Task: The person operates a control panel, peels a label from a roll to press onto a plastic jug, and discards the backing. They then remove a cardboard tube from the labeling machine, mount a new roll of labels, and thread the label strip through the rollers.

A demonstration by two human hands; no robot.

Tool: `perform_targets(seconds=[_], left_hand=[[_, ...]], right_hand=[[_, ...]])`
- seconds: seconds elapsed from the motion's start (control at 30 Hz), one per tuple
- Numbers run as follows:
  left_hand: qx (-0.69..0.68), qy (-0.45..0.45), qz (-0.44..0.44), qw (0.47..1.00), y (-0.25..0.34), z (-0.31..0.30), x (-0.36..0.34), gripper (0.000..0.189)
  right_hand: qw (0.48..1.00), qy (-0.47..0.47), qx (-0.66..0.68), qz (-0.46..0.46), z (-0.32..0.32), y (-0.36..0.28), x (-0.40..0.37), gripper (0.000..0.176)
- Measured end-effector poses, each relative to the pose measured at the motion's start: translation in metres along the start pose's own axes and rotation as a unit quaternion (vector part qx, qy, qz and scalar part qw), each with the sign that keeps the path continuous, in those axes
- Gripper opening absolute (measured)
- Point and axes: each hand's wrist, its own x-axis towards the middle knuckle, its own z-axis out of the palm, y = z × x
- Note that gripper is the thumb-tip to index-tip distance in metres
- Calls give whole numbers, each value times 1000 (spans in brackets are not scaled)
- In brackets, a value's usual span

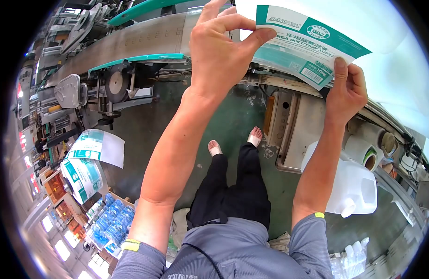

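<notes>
A green and white printed label (312,37) is stretched between my two hands at the upper right. My left hand (226,44) pinches its left edge between thumb and forefinger. Lower down, my right hand (347,88) has its thumb on the label's right part, the other fingers curled behind. Right behind the label is a large, pale, glossy surface (395,56); whether the label touches it I cannot tell. A translucent white jug (351,186) with a round mouth is below my right hand, beside my right forearm.
A conveyor (140,39) runs across the top, with machine parts and a black wheel (116,83) at the left. A label roll (83,179) is at the lower left, near blue-tinted bottles (114,221). A metal cabinet (300,125) stands below the conveyor.
</notes>
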Motion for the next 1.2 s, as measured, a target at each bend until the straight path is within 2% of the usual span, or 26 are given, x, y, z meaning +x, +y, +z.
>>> perform_targets(seconds=[0.07,0.17,0.27,0.33,0.47,0.5,0.53,0.57,0.6,0.67,0.73,0.77,0.8,0.83,0.87,0.9,0.93,0.97,1.0,1.03,1.1,1.13,1.2], left_hand=[[2,-3,-27,1000,4,0,0,15],[16,-1,9,1000,3,0,0,15],[-52,-19,-46,997,-3,1,0,13],[8,16,52,998,-10,5,2,14],[73,17,46,996,-2,4,1,14],[81,28,85,993,-13,7,1,15],[88,39,124,988,-16,7,2,17],[89,40,123,988,-17,7,2,17],[87,36,77,993,-16,6,2,27],[86,35,29,995,-15,-3,2,39],[250,27,-39,967,-22,-16,2,31],[248,34,-34,968,-17,-18,0,31],[173,39,67,982,-9,-19,-8,33],[93,35,162,982,1,-19,-16,34],[59,-49,214,974,15,-9,-19,29],[17,-170,185,968,29,4,-21,27],[-21,-235,145,961,39,15,-19,29],[-16,-238,149,960,26,37,-17,36],[-3,-286,68,956,15,47,-7,32],[-2,-279,68,958,12,46,0,32],[-53,-305,-42,950,2,35,16,26],[-33,-327,-83,941,-6,33,23,23],[43,-327,-154,931,-21,16,15,21]], right_hand=[[1000,-1,3,-7,0,3,0,20],[1000,-9,5,-7,0,5,1,20],[1000,-14,14,-10,0,7,0,19],[1000,-18,15,-14,-1,8,1,19],[999,-12,15,-30,1,9,2,20],[999,-13,15,-30,3,7,1,20],[1000,13,-14,-1,7,1,1,21],[998,39,-42,27,10,-5,1,22],[998,38,-42,26,9,-10,4,22],[960,31,-248,126,3,-31,10,27],[927,66,-360,75,-2,-63,8,26],[985,153,-50,-67,4,-74,11,21],[963,153,50,-217,3,-91,21,18],[960,113,-59,-248,9,-109,43,22],[940,79,-166,-287,16,-127,65,29],[906,49,-257,-332,22,-144,86,36],[852,54,-356,-381,41,-139,106,39],[779,73,-450,-431,61,-134,126,43],[697,100,-525,-478,80,-128,146,47],[696,100,-520,-484,82,-133,149,47],[767,-9,-463,-444,82,-128,172,48],[677,20,-572,-463,77,-111,194,52],[674,-21,-562,-479,74,-98,208,49]])
